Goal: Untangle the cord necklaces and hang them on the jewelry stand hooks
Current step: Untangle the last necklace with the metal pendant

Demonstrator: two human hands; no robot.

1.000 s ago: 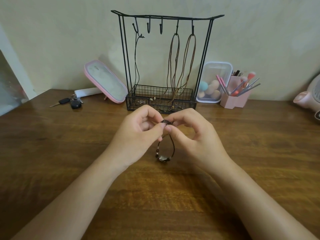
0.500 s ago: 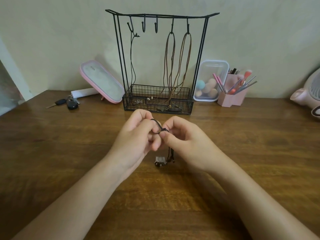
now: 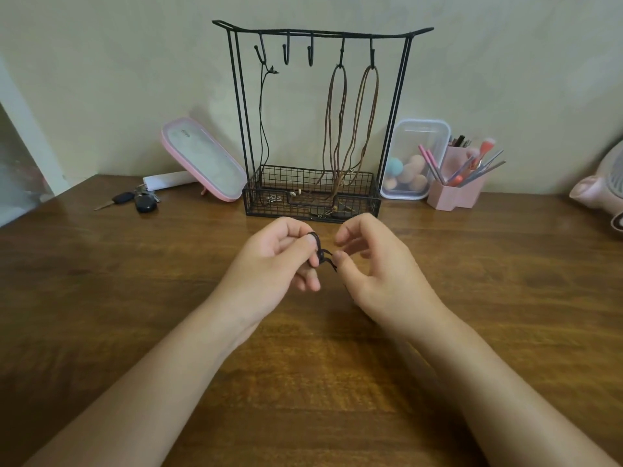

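Dark brown cord necklace (image 3: 323, 257): sitting bunched above the brown wooden table (image 3: 101, 298), in front of the black wire jewelry stand (image 3: 323, 32). Looping over a curled fingertip of the left hand (image 3: 273, 264) and being pinched there against the thumb. Trailing a short loose end toward the right hand (image 3: 377, 267), ending just beside its thumb tip. Curling loosely, right fingers (image 3: 342, 238) gripping nothing. Dangling from the stand's two right-side hooks: long brown cord necklaces (image 3: 337, 129); from the leftmost hook, a thin black cord (image 3: 262, 123).

Wooden table (image 3: 135, 332); jewelry stand (image 3: 312, 206), keys (image 3: 143, 202) (far left), brush holder (image 3: 451, 195)
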